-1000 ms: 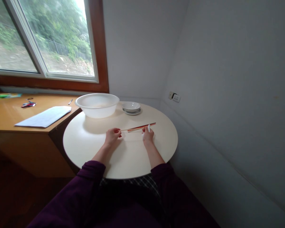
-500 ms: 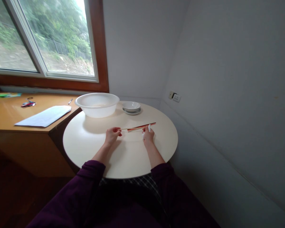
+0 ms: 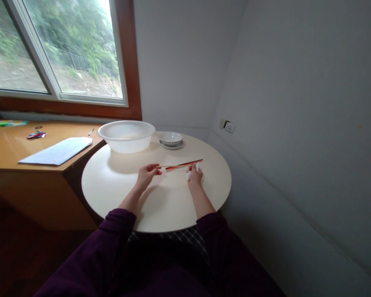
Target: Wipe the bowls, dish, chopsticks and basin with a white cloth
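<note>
A pair of red and pale chopsticks point(image 3: 182, 165) lies nearly level just above the round cream table point(image 3: 117, 185). My left hand point(image 3: 147, 174) pinches their pale left end. My right hand point(image 3: 194, 175) is closed around a small white wad, perhaps a tissue point(image 3: 197, 166), pressed against the chopsticks near their red end. Both forearms wear dark purple sleeves.
A large white plastic basin point(image 3: 126, 135) stands at the table's far side, with a small white bowl on a saucer point(image 3: 171, 139) to its right. A wooden desk point(image 3: 24, 152) at left carries a paper sheet point(image 3: 56, 151) and pens. Walls close in at right, with a socket point(image 3: 227, 126).
My left hand has lifted slightly and slid right along the chopsticks' end. My right hand with the white wad shifted a little toward the red end.
</note>
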The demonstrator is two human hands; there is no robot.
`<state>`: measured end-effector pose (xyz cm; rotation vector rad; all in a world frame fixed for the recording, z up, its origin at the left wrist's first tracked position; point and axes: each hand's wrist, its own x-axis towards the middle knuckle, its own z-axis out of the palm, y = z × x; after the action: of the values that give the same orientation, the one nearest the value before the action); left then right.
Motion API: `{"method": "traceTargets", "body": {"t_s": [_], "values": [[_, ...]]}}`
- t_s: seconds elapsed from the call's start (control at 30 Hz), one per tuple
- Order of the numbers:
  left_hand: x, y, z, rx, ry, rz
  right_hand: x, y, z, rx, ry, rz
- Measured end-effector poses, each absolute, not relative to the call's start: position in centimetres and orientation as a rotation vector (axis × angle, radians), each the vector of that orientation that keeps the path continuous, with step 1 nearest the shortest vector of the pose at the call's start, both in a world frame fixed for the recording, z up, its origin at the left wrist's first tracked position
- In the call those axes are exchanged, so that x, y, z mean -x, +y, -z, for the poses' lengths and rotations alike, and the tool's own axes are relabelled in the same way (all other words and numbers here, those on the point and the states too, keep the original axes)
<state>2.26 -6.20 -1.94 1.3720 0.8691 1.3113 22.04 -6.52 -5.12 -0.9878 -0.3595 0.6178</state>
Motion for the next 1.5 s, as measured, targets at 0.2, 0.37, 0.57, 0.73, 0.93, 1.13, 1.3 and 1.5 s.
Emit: {"method": "traceTargets", "body": {"t_s": [0.2, 0.37, 0.57, 0.73, 0.93, 1.13, 1.3, 1.5], "values": [[-2.3, -6.5, 1.6, -1.356, 0.85, -1.305, -22.5, -6.3, 5.4, 0.987, -0.35, -0.616], [-2.3, -6.6, 1.5, -1.347, 0.831, -1.292, -22.6, -6.3, 5.6, 1.001, -0.375, -0.609], [-2.3, -6.4, 1.7, -1.349, 0.82, -1.284, -22.6, -6.3, 5.7, 1.008, -0.364, -0.597], [-2.3, -6.5, 1.6, -1.383, 0.829, -1.283, -22.6, -6.4, 5.5, 1.001, -0.363, -0.59], [-2.2, -6.3, 1.9, -1.455, 0.874, -1.266, -22.4, -6.9, 5.0, 1.01, -0.445, -0.629], [-2.5, -5.9, 2.9, -1.568, 0.905, -1.169, -20.4, -7.6, 4.5, 1.041, -0.656, -0.737], [-2.8, -5.9, 3.5, -1.656, 0.912, -1.11, -19.9, -7.8, 4.5, 1.065, -0.75, -0.76], [-2.7, -6.1, 3.4, -1.728, 0.958, -1.092, -20.1, -7.6, 4.7, 1.086, -0.734, -0.733]]}}
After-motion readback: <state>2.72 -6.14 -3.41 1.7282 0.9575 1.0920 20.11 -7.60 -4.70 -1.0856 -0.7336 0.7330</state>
